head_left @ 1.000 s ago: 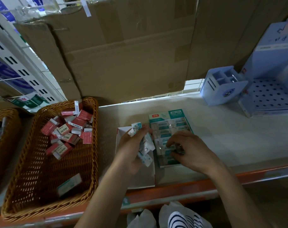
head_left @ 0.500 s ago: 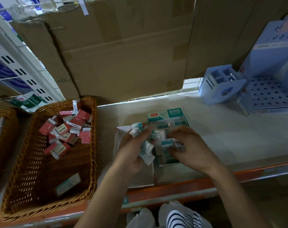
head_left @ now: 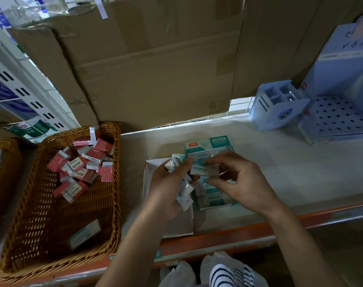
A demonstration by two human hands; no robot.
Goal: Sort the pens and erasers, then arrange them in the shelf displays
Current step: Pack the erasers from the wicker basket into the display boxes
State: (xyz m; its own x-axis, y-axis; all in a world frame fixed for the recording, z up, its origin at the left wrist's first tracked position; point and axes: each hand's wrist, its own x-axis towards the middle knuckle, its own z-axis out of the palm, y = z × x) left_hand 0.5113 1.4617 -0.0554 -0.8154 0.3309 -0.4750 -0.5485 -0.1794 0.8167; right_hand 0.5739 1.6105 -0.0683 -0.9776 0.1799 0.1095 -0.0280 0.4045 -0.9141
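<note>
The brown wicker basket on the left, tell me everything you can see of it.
The brown woven wicker basket is rectangular with rounded corners and a braided rim. It sits upright on the pale shelf. A loose pile of red-and-white erasers fills its far end; one teal-and-white eraser lies alone near its front.

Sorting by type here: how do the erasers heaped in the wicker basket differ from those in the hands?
The basket erasers wear red sleeves; the held erasers are teal-wrapped. The basket erasers lie loose; the held erasers are gripped, several in the left hand, one pinched by the right hand. Both are small rectangular blocks.
</note>
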